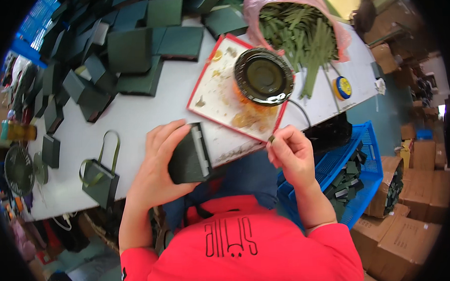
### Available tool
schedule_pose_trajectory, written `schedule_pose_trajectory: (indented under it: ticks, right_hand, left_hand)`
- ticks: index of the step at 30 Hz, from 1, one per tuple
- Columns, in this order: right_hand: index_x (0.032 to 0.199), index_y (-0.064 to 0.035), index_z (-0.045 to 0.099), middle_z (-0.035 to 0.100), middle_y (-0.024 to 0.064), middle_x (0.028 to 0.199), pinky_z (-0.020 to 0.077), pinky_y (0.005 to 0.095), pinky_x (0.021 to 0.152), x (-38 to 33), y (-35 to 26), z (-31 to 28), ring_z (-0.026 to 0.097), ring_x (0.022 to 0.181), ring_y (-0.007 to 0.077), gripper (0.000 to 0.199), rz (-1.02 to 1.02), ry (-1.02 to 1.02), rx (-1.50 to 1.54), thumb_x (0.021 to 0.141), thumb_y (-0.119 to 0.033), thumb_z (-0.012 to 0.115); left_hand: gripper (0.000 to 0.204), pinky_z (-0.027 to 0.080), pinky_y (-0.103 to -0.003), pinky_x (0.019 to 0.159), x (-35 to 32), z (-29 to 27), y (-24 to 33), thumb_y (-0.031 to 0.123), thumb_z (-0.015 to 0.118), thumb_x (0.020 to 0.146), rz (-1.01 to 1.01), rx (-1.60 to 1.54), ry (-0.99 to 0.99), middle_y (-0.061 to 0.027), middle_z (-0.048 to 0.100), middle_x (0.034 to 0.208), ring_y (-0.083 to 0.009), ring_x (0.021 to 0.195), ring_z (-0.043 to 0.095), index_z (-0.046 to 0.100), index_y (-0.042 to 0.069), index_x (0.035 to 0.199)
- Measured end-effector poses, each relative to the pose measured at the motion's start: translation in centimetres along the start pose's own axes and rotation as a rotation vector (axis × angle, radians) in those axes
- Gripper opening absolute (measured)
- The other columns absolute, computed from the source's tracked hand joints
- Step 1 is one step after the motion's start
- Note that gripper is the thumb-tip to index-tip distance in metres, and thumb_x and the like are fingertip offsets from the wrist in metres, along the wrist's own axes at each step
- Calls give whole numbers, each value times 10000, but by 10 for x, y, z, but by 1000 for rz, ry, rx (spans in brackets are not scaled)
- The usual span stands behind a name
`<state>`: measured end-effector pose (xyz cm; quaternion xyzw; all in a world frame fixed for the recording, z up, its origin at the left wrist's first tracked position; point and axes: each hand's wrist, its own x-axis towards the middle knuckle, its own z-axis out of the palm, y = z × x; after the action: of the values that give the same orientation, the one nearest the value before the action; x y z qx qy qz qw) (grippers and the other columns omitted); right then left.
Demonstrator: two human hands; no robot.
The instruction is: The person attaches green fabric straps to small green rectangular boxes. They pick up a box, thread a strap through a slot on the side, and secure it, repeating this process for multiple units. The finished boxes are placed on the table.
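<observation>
My left hand is wrapped round a dark green box, which has a pale strip along its right edge, over the table's near edge. To the right, my right hand pinches a small dark green piece at its fingertips, too small to name surely. Those fingertips are by the near corner of a red-edged white board stained with amber residue. On the board stands a round black pot with a shiny rim and a cord. A small green bag with ribbon handles rests at the left.
Dark green boxes are heaped at the far left. Green ribbon strips spill from a pink plastic bag beyond the pot. A yellow-blue tape measure, a blue crate of green pieces, cardboard cartons and a fan surround me.
</observation>
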<state>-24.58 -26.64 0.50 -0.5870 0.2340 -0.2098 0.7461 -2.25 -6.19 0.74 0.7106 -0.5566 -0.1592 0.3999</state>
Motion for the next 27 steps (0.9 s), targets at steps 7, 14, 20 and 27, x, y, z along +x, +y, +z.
schedule_pose_trajectory:
  ticks: [7,14,20,27]
  right_hand:
    - [971,-25,606,602,-30,852,445,210,659,-9,4,43,532,742,29,128,402,-396,36,1014,-139,647]
    - [918,-31,588,578,-49,791,402,212,613,-4,2,48,497,698,15,182,486,-423,40,1012,-170,659]
    - [875,-36,577,553,-47,721,388,222,577,-1,0,48,484,650,21,225,516,-443,-24,1007,-193,670]
    - [855,-36,575,555,-38,708,381,228,568,1,-2,49,477,642,27,244,519,-480,-39,1001,-203,673]
  left_hand:
    - [1022,420,-466,1094,8,0,-1,125,864,564,137,-172,-100,-139,506,1474,-397,1288,460,434,56,1488]
    - [1046,425,-463,1088,8,0,-2,128,863,562,148,-226,-146,-144,506,1472,-400,1285,457,418,53,1506]
    - [1073,403,-445,1104,8,-3,1,93,869,523,135,-232,-171,-159,518,1475,-367,1309,471,410,52,1492]
    - [1055,403,-440,1099,9,-6,2,87,860,516,147,-250,-187,-157,527,1461,-367,1300,474,430,41,1478]
